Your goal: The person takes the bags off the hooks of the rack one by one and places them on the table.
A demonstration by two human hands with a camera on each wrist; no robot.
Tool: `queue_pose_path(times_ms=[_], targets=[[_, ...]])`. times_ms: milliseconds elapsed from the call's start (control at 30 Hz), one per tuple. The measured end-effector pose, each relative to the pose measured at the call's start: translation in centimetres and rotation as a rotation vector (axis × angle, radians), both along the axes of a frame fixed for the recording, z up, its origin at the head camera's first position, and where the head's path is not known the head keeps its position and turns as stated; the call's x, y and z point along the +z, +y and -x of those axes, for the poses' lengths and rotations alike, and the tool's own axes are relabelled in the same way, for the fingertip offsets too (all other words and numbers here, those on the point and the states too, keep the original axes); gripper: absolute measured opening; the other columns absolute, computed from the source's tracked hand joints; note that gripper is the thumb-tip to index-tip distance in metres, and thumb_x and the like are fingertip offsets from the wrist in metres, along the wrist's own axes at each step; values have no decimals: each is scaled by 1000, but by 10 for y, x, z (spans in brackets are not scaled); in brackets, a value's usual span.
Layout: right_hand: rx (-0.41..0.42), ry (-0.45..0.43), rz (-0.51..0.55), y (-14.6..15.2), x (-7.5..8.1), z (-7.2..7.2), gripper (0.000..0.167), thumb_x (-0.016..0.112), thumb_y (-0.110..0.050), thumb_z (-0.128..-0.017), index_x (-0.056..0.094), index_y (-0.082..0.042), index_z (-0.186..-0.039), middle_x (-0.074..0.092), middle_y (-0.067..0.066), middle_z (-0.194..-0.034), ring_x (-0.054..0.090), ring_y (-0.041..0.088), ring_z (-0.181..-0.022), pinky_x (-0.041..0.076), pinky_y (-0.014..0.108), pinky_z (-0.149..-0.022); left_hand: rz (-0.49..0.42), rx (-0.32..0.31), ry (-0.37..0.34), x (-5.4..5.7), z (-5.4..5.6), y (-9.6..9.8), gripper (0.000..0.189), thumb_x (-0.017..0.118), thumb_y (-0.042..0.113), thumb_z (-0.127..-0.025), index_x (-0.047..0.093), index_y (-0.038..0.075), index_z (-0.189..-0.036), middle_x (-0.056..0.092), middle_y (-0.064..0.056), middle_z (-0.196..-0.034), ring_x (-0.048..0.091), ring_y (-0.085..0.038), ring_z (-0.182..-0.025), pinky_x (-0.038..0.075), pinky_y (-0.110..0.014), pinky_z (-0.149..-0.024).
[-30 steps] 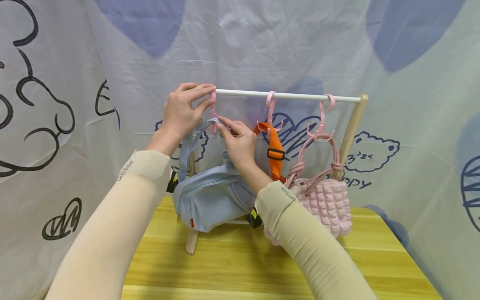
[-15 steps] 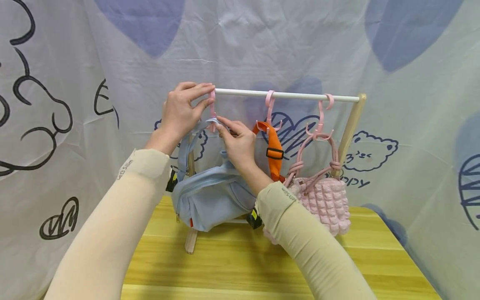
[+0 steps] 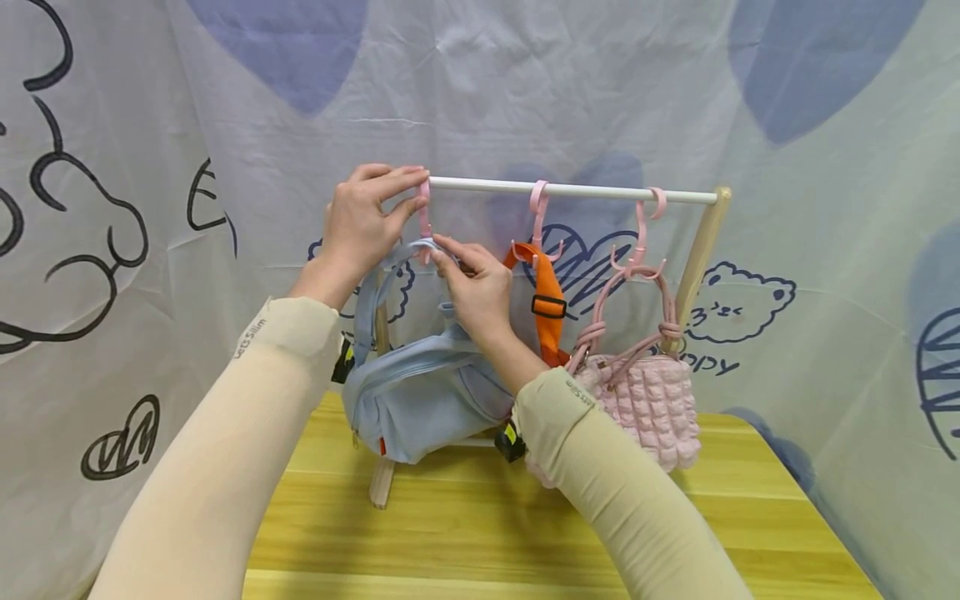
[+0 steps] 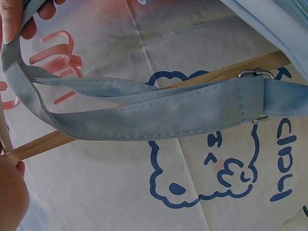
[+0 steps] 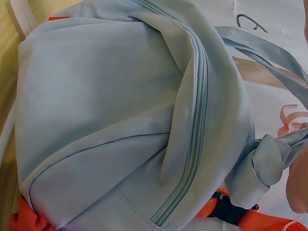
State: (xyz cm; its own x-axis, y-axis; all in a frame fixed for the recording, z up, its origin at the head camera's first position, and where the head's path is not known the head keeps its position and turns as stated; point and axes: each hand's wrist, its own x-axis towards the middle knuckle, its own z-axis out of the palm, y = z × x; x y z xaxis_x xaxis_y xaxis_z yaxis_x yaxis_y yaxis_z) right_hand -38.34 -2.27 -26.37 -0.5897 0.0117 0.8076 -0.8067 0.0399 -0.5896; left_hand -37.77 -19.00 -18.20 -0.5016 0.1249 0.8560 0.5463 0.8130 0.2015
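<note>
At the rail's left end, my left hand [image 3: 367, 212] pinches the stem of a pink hook [image 3: 424, 204] between thumb and fingers. Just below, my right hand [image 3: 480, 287] pinches the strap [image 3: 366, 321] of a light blue bag [image 3: 427, 400] against the hook's lower prongs. The bag hangs tilted above the table. In the left wrist view the strap [image 4: 159, 115] runs from the fingers to a metal ring, beside the pink prongs [image 4: 60, 55]. The bag's front and zip [image 5: 195, 120] fill the right wrist view, with a knotted strap [image 5: 260, 168] near my hand.
A white rail [image 3: 592, 192] on a wooden stand [image 3: 701, 258] carries two more pink hooks. From the middle one hangs an orange strap [image 3: 550, 283]; from the right one, a pink puffy handbag [image 3: 652, 408]. The wooden table [image 3: 450, 542] lies below, with a printed curtain [image 3: 510, 92] behind.
</note>
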Motion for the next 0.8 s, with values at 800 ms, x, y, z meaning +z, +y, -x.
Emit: queue_pose_path(times_ms=[800], targets=[[8,25,36,4,-7,-7,25,78,-8,-93,79,-2,-118,74,15,-94,71,20,-77,55,17,-66,-10,-7,-18,1,0,0,37,73,31,-98,73,21,-134,69,4,-138,59,-24,-129,58,-53,-79]])
